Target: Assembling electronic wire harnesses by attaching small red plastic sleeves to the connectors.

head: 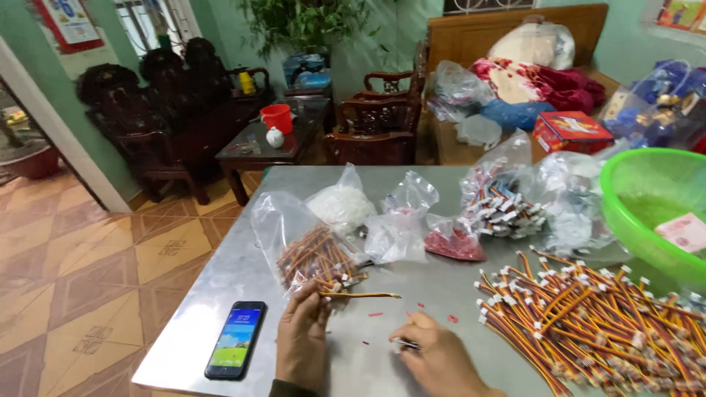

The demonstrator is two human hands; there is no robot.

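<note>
The left hand (pixel 303 340) pinches one thin orange-and-dark wire lead (pixel 360 295) between thumb and fingers, holding it level just above the grey metal tabletop (pixel 213 294) so its free end points towards the right hand (pixel 440 359); that hand closes on a small dark piece at its fingertips, too small to identify, kept close to the lead's tip so the two can meet. Right behind the left hand lies an open clear plastic bag of similar wire leads (pixel 312 254), its mouth facing the person for easy picking; a large loose heap of leads with white connectors (pixel 596 323) spreads to the right, near the right hand. Tiny red bits (pixel 375 315) are scattered between the hands; a black smartphone (pixel 236 340) lies screen-up just left of the left hand, within sight; a green plastic basin (pixel 632 213) stands at the table's far right.
</note>
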